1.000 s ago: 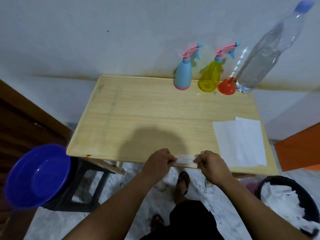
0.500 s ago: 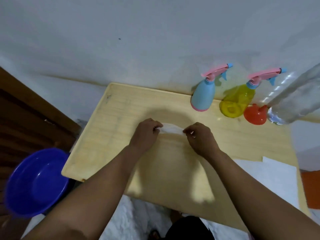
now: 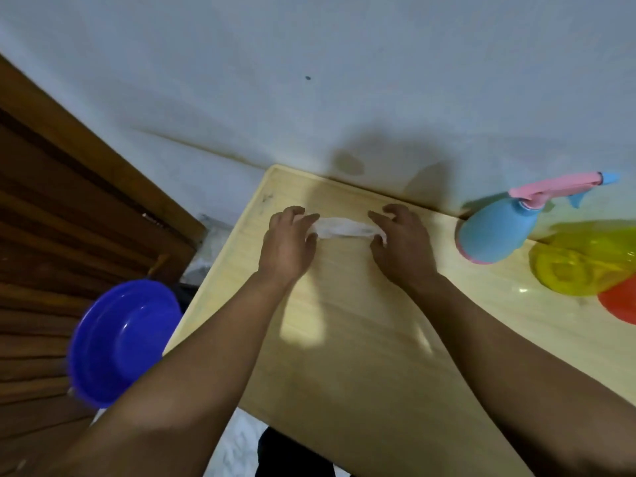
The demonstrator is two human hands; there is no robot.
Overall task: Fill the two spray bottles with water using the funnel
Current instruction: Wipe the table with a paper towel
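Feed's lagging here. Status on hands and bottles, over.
Left hand and right hand both pinch a white tissue on the wooden table. Blue spray bottle, yellow spray bottle, orange funnel untouched. Nothing blocking.

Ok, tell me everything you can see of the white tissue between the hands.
The white tissue is thin, crumpled paper, bunched into a narrow strip lying across the far part of the wooden table. The left hand pinches one end, the right hand the other. Its surface is blurred.
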